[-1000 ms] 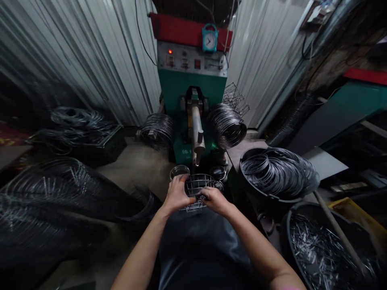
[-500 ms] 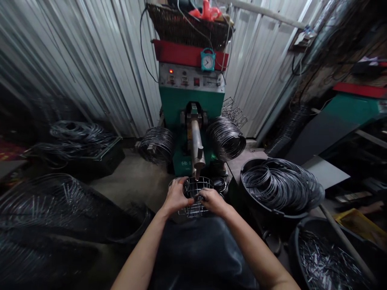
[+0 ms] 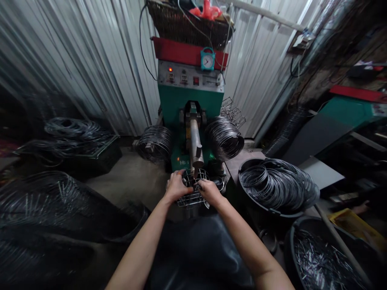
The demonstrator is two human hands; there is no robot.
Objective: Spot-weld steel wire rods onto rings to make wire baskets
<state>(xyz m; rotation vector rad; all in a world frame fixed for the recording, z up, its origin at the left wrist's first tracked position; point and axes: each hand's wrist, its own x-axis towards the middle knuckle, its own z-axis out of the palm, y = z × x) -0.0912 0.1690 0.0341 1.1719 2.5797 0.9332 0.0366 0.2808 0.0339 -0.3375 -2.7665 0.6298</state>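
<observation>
Your left hand curls around one side of the wire basket, thumb reaching in across it. The basket sits between your hands, right at the tip of the long metal arm. Your right hand pinches its near part (a small bit may hide in those fingers; it is too dark to tell).

The basket already has its round rim and criss-cross wires, so I'd say the main shape is made. It looks partway through its turn at the tip — I can't tell how many spots are left.

Now the room. Far left, dark wire heaps and a box of loops lie on the gray floor. Behind stands a ridged metal wall. In the middle is the green machine — its red light glows. To the right, one tub holds rings, another short bits.
</observation>
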